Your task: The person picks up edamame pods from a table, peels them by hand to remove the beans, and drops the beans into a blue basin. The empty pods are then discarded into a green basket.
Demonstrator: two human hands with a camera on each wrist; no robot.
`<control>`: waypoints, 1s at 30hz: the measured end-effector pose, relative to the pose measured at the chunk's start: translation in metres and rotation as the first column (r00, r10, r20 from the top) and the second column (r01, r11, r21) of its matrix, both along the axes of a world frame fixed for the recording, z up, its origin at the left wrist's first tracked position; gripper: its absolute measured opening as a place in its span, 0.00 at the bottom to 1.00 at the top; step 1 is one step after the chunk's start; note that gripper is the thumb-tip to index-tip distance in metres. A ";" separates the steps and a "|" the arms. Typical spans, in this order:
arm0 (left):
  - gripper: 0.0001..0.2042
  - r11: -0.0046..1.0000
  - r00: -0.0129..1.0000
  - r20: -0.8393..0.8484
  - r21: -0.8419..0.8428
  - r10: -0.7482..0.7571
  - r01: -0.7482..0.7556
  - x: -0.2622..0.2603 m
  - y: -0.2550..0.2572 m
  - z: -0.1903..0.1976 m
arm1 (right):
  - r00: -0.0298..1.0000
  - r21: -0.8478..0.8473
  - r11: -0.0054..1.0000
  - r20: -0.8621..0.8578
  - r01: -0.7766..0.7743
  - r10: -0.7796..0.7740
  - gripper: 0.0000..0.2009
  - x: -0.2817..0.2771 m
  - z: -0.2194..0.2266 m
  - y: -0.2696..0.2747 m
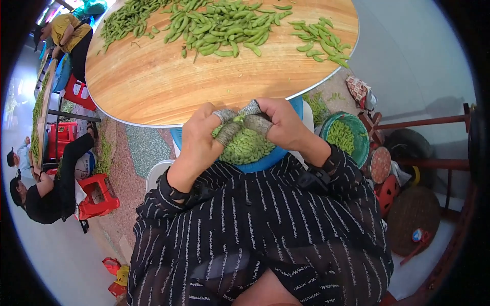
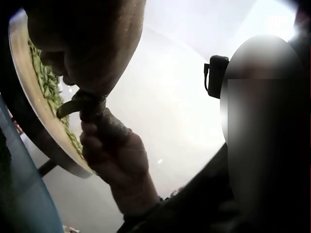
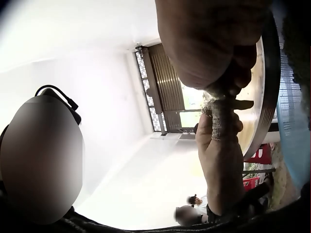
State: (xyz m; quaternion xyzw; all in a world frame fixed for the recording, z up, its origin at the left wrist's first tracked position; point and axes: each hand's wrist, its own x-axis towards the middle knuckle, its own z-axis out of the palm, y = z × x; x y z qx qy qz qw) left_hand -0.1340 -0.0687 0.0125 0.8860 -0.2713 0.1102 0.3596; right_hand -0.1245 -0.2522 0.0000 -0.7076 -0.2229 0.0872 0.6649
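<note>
Both hands meet above a blue basin point(image 1: 255, 167) at the table's near edge. My left hand point(image 1: 200, 136) pinches a green soybean pod point(image 1: 238, 119), its wrapped thumb and finger against it. From the other side my right hand point(image 1: 287, 122) pinches the same pod, its thumb and finger also wrapped in greyish bands. One end of the pod point(image 2: 69, 108) sticks out between the fingertips in the left wrist view, and the pod point(image 3: 243, 104) shows in the right wrist view too. Shelled green beans point(image 1: 247, 148) fill the basin below the hands.
Heaps of pods point(image 1: 219, 28) lie on the round wooden table point(image 1: 153, 97). A green basket point(image 1: 362, 155) holds more green beans or pods at the right. A white bucket point(image 1: 158, 172) stands at the left. Red stools point(image 1: 97, 196) and seated people point(image 1: 48, 196) are farther left.
</note>
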 end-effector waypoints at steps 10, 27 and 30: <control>0.08 0.728 0.433 -0.729 -0.653 -0.530 -0.209 0.018 0.014 -0.014 | 0.941 0.174 0.984 -0.322 -0.044 0.099 0.07 0.001 -0.003 0.002; 0.09 0.552 0.481 -0.690 -0.723 -0.541 -0.416 0.006 0.002 -0.020 | 0.991 -0.134 0.990 0.120 -0.049 0.066 0.05 0.002 0.001 0.002; 0.08 0.721 0.548 -0.722 -0.634 -0.422 -0.279 -0.002 0.006 -0.024 | 0.996 -0.050 0.999 -0.084 -0.012 0.007 0.05 0.001 -0.004 -0.010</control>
